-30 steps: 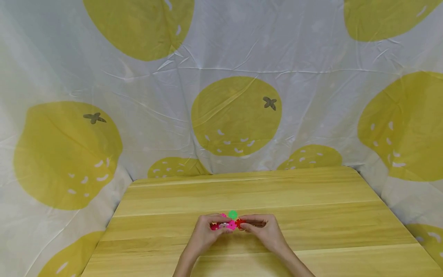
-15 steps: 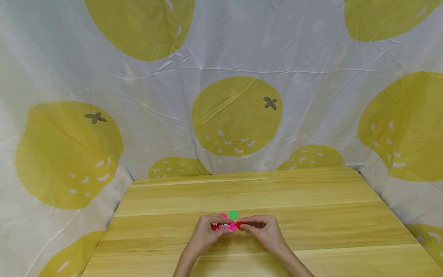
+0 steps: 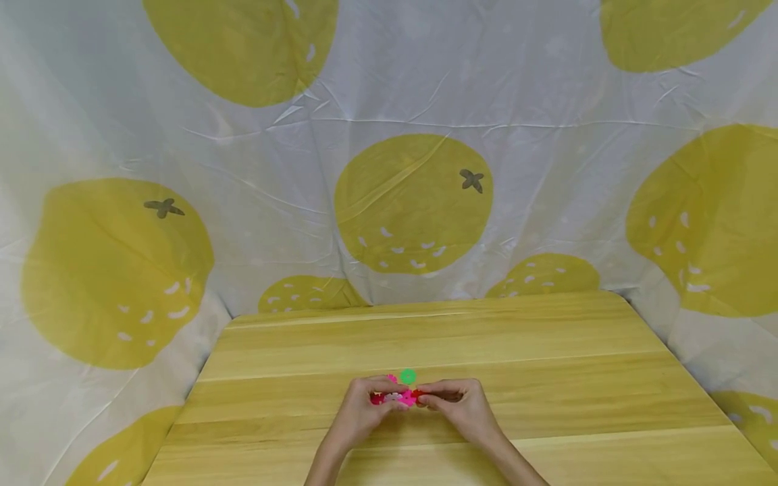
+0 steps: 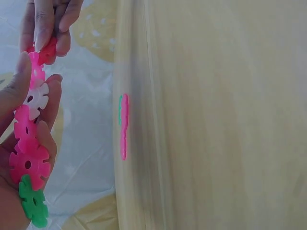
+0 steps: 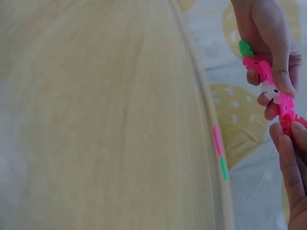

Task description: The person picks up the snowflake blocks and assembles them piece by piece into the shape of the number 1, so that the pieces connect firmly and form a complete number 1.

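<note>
Left wrist: my left hand [image 3: 363, 408] curls round a notched plastic-disc chain [image 4: 25, 127], one green, three pink, one white; my right hand [image 3: 464, 403] pinches its one red disc [image 4: 48, 51]; beyond it, one pink disc [image 3: 392, 378], one green disc [image 3: 408, 376].

The chain of discs [image 4: 39, 166] runs green, pink, pink, white, pink, up to a red disc [image 4: 49, 54]. One loose disc [image 4: 124, 125] is pink, another disc [image 3: 404, 378] green. The table [image 3: 547, 351] has streaky yellow-brown grain; the whitish cloth [image 3: 273, 182] bears yellow fruits with white flecks.

Left fingers [image 4: 53, 101] around a notched-disc chain [image 4: 21, 120]
</note>
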### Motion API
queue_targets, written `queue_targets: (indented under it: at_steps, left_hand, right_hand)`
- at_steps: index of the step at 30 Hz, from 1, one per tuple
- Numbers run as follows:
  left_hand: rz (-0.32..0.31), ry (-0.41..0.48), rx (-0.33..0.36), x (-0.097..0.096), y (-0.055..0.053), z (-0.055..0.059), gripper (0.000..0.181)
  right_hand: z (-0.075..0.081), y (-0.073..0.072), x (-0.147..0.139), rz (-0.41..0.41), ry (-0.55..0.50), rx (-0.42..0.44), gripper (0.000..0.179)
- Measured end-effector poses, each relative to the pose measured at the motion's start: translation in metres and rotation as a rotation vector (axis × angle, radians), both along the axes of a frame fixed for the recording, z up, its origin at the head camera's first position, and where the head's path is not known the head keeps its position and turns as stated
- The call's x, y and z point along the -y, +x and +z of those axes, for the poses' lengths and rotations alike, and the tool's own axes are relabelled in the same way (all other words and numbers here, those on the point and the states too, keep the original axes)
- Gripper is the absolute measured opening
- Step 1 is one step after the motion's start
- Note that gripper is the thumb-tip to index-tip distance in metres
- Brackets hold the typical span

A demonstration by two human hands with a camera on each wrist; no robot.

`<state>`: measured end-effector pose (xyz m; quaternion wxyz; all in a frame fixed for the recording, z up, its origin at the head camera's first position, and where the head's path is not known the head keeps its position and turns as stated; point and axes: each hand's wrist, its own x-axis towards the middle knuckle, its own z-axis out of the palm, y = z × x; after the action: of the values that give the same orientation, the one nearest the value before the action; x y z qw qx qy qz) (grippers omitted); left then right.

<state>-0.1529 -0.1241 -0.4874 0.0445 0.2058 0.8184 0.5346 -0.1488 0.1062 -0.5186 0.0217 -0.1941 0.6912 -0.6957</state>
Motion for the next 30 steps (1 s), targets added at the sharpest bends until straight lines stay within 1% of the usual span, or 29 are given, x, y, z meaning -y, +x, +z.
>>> queue_targets:
  at_steps: [6,12,15,16,21,23,30]
  left_hand:
    - [0.006,0.019,0.019,-0.0002,0.0005,0.0005,0.020]
    - [0.011,0.038,0.086,0.0004,0.0005,0.0012,0.021]
    - [0.011,0.028,0.103,0.0016,-0.0004,0.0014,0.021]
    - [0.013,0.020,0.107,0.0020,-0.0007,0.0014,0.021]
    - [0.017,-0.046,0.084,0.0043,-0.0018,0.0017,0.020]
    - [0.014,-0.063,0.076,0.0050,-0.0018,0.0011,0.021]
    - [-0.027,-0.058,0.085,0.0055,-0.0013,-0.0007,0.023]
  right_hand:
    - [0.0017,0.0009,0.0005,-0.005,0.004,0.008,0.022]
    - [0.0010,-0.0001,0.0020,-0.025,0.046,-0.009,0.020]
    - [0.0016,-0.0012,0.0023,-0.018,0.058,0.006,0.023]
    - [0.0021,-0.0015,0.0020,-0.012,0.061,0.016,0.024]
    - [0.0036,-0.0023,-0.0025,0.041,0.066,0.043,0.033]
    - [0.0033,-0.0029,-0.0044,0.070,0.048,0.057,0.034]
    - [0.0021,-0.0052,-0.0059,0.116,-0.030,0.086,0.039]
